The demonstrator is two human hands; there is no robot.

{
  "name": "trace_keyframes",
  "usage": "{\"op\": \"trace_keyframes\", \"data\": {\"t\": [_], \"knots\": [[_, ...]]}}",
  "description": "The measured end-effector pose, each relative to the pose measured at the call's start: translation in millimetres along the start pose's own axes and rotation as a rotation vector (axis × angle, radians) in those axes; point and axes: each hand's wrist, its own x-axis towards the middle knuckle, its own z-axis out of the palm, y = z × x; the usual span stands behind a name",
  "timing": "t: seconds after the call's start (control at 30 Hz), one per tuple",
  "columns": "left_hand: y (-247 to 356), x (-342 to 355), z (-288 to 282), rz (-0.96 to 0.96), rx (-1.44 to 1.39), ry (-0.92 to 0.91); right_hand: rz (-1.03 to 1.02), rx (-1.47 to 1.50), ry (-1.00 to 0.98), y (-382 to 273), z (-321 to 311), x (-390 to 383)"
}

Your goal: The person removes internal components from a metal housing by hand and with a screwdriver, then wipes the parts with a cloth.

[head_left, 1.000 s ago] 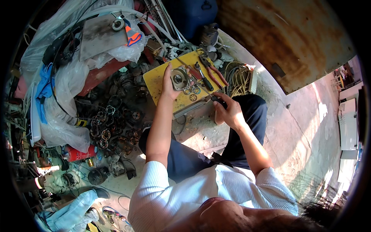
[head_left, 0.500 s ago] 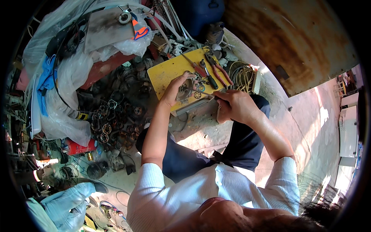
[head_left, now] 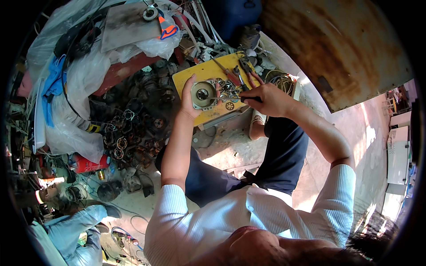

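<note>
My left hand [head_left: 187, 104] grips a round metal housing [head_left: 208, 101] with a dark hub at its centre, held over a yellow board [head_left: 186, 77]. My right hand [head_left: 268, 99] is closed on a black-handled screwdriver [head_left: 251, 98], whose long shaft reaches leftward to the housing; whether its tip touches the hub I cannot tell. On the board beside the housing lie small gear wheels [head_left: 230, 106] and other metal bits, with red-handled pliers [head_left: 251, 73] and several other tools behind them.
Piled motor parts [head_left: 128, 137] fill the floor at left, below plastic sheeting [head_left: 80, 80]. A coiled cable [head_left: 282, 81] sits right of the board, near a rusty metal panel [head_left: 337, 48]. Another person's legs [head_left: 75, 228] are at lower left. My knees flank the floor [head_left: 230, 150] in front.
The housing has tilted to face upward since half a second ago, in my left hand. My right hand with the screwdriver has moved up, its forearm swinging outward to the right.
</note>
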Motion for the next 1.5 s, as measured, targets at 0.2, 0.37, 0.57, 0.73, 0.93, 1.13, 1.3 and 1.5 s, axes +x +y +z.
{"op": "trace_keyframes", "data": {"t": [0.2,0.37,0.57,0.73,0.93,1.13,1.3,1.5], "knots": [[1.3,-1.6,-6.6,0.052,-0.047,-0.009,0.349,0.4,-0.079,9.0,22.4,0.6],[1.9,-3.2,-11.6,0.012,-0.065,-0.015,0.442,0.608,-0.077,10.8,33.9,-1.7],[1.4,-5.9,-4.9,-0.09,-0.165,-0.034,0.752,1.21,-0.101,10.5,40.6,-5.8],[3.6,-9.3,-7.7,-0.095,-0.173,-0.079,0.472,0.645,-0.048,-3.7,28.6,-14.2],[3.2,-12.3,-1.7,-0.155,0.03,-0.019,0.177,0.029,0.033,-24.0,0.2,-18.6],[1.0,-14.2,3.2,-0.199,0.064,-0.092,-0.067,-0.144,0.001,-20.6,-10.0,-13.5],[-2.4,-15.7,0.9,-0.216,0.018,-0.05,-0.057,-0.138,-0.075,-18.2,-7.6,-5.8],[-8.9,-11.0,-4.1,-0.182,-0.048,0.027,0.075,0.112,-0.054,3.4,23.0,-10.5]]}}
